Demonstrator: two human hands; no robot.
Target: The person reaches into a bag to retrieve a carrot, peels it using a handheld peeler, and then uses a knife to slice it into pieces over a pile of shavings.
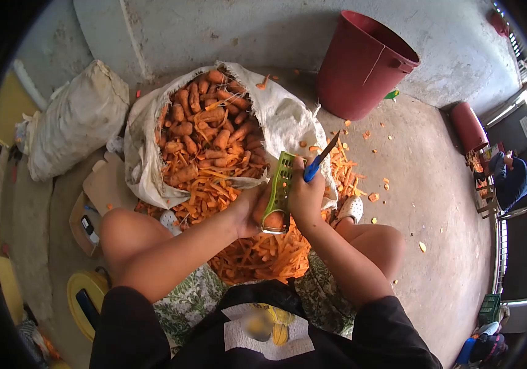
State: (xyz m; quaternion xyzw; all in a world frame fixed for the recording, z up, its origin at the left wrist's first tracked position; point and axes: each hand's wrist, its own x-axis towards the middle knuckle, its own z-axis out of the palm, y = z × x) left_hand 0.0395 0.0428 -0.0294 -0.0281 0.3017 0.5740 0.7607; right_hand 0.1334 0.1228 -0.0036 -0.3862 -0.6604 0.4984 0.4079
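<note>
My left hand (249,212) is closed around a carrot (273,219), held over the heap of peelings between my legs. In my right hand (307,195) is a green peeler (282,178) with holes along its body, its lower end over the carrot. That same hand also grips a blue-handled knife (314,168), its dark blade pointing up and to the right. Just beyond my hands, a white woven sack (143,144) lies open, full of carrots (220,138). Orange peelings (263,255) cover the floor below my hands and the sack's mouth.
A tall red bin (362,67) stands by the wall at the back right. To the left are a closed white sack (82,120), a cardboard box (82,224) and a yellow lidded bucket (79,301) bearing a phone (87,307). Another person (515,181) sits far right.
</note>
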